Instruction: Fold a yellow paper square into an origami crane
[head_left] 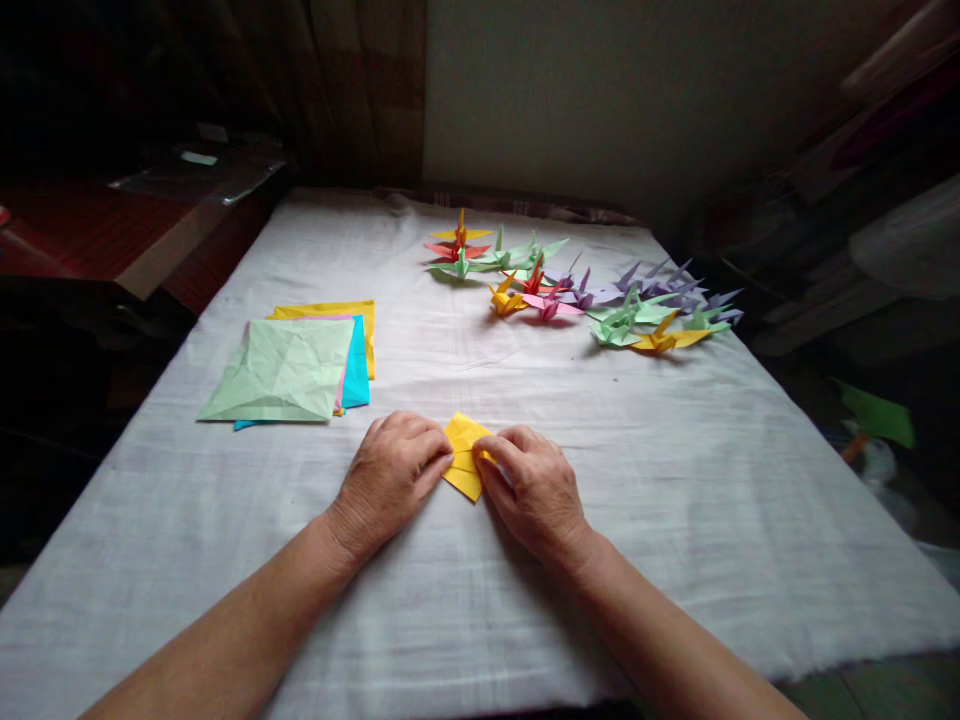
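A small folded yellow paper [463,440] lies on the white cloth near the middle of the table. My left hand [390,475] presses on its left side with the fingers curled down over the paper. My right hand [529,485] presses on its right side, fingertips bent onto a fold. Both hands hide most of the paper; only its upper and lower corners show.
A stack of paper squares [292,370], a creased green sheet on top with blue, pink and yellow under it, lies to the left. Several folded paper cranes [577,290] in many colours stand at the far right. A dark wooden cabinet [112,240] borders the table's left side.
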